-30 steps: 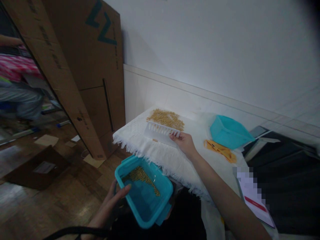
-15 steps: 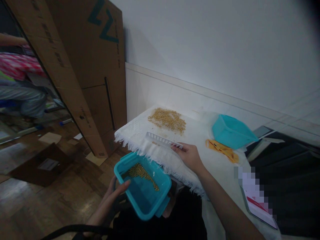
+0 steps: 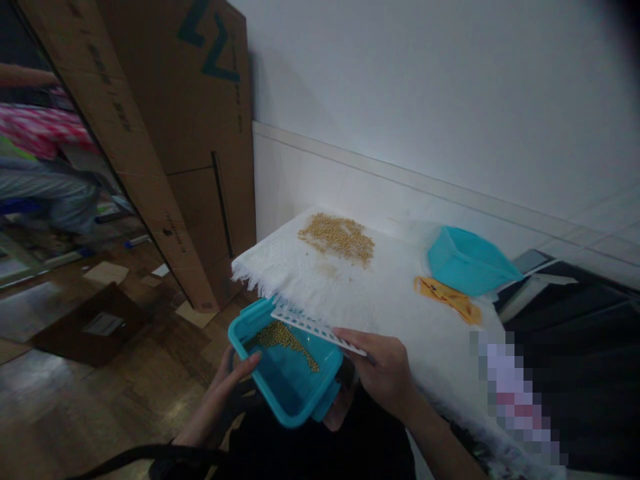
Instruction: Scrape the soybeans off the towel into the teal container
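My left hand point(image 3: 234, 379) grips the near left rim of a teal plastic container point(image 3: 285, 407), thumb over the edge. The container is tilted below the table's front edge, and soybeans point(image 3: 283, 340) lie along its far side. In my right hand point(image 3: 383, 363) is a white slotted plastic strip point(image 3: 317, 327), pinched at its right end. The strip reaches over the container's far rim, along the fringed edge of a white cloth point(image 3: 280, 263). More soybeans point(image 3: 337, 238) are spread in a patch on the cloth near the wall.
A teal scoop-like bin point(image 3: 463, 260) stands at the table's right, with an orange cloth point(image 3: 447, 300) in front. A tall cardboard box point(image 3: 200, 200) stands left of the table. Beyond it a person in red-checked clothing point(image 3: 45, 127) is partly visible. Flat cardboard point(image 3: 90, 327) lies on the floor.
My right hand has drawn the slotted strip toward me, from the tabletop to the container's far rim. The few beans beside the strip no longer show on the cloth. My left hand stays on the container.
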Demonstrator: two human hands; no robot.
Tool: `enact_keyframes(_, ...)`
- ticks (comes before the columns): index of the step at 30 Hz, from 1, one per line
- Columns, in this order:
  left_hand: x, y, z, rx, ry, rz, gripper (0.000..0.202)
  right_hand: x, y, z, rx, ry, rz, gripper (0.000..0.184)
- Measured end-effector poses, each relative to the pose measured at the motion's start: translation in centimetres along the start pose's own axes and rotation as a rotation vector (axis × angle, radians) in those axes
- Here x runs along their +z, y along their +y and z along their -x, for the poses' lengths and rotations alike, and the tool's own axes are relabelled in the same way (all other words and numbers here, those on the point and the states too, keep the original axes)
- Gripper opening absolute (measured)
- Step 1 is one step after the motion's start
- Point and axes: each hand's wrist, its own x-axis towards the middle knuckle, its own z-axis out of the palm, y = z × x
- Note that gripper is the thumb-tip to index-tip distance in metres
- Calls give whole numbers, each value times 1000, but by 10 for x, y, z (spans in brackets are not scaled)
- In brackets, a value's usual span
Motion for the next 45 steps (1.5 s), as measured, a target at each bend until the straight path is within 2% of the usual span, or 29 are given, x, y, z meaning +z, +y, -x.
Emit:
enact_keyframes(2,0,0,0,1,1,-4,103,-4,-4,1,17,-12,16,30)
enact_keyframes(5,-1,-1,-1,10,-12,3,107,-14,5,-2,148,43,91,25)
enact_keyframes(7,-1,-1,-2,8,-20,8,110,-25,24,-6,269,136,153,23)
enact_keyframes(10,-3,-2,-5,-10,-17,16,114,-44,66,-11,418,281,205,35)
enact_keyframes(14,-4,-2,-6,-36,-2,29,113,-63,111,-10,532,313,223,45)
enact_keyframes(17,-4,-1,-6,-32,-8,23,110,-69,119,-6,565,328,203,43)
enact_keyframes(22,-3,0,-4,-41,1,41,109,-72,106,3,579,245,196,34)
enact_keyframes(25,0,-1,-2,-39,3,56,114,-72,94,12,569,247,230,37)
enact_keyframes(28,3,-3,-1,-32,-20,58,110,-67,76,21,536,225,271,37)
enact_keyframes(34,7,-3,-1,-36,-29,25,106,-47,32,30,294,122,336,28)
enact_keyframes(38,12,0,2,-20,-8,31,105,-40,18,31,193,66,362,28)
enact_keyframes(41,15,3,5,-2,2,25,101,-39,19,29,180,91,404,29)
enact_keyframes(45,16,3,5,-13,11,-4,103,-40,22,26,278,215,525,35)
